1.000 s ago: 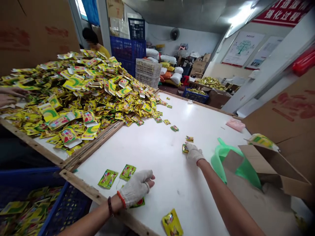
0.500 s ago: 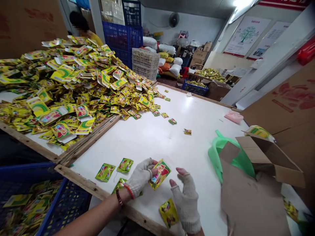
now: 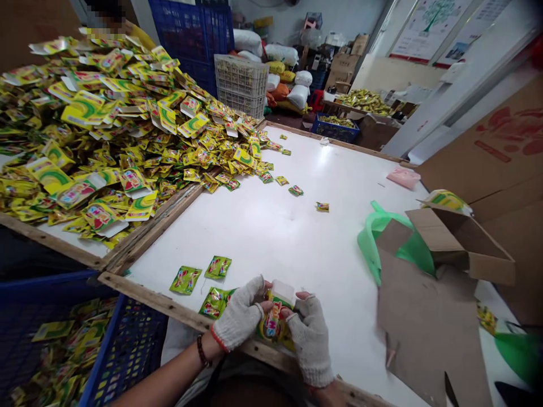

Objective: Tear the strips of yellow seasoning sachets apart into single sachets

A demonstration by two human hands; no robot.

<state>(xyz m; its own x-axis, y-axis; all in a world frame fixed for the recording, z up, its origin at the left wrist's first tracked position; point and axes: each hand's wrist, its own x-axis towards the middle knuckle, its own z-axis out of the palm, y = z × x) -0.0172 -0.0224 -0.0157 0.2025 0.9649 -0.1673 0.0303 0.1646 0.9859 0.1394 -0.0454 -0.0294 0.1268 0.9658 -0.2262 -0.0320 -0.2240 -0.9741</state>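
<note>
A small yellow-and-green printed carton [image 3: 274, 321] with a white flap at its far end is held between both hands near the table's front edge. My left hand [image 3: 241, 315], in a white fingerless glove, grips its left side with thumb and fingers. Gloved the same way, my right hand [image 3: 311, 338] closes on the right side. Left of the hands lie a green sachet [image 3: 185, 280], another green sachet [image 3: 218, 267] and a third green sachet [image 3: 212, 303], partly covered by my left hand. Whatever is inside the carton cannot be seen.
A large heap of yellow cartons and sachets [image 3: 139, 130] covers the left table. Below it stands a blue crate [image 3: 123, 345]. To the right are an open cardboard box [image 3: 487, 274], a cardboard flap [image 3: 428, 333] and a green plastic item [image 3: 369, 243]. A wooden rim [image 3: 169, 314] edges the table.
My right hand has come in from the right and now grips the carton too. The carton has turned more upright and moved nearer the table edge, its white flap showing. The view has tilted down.
</note>
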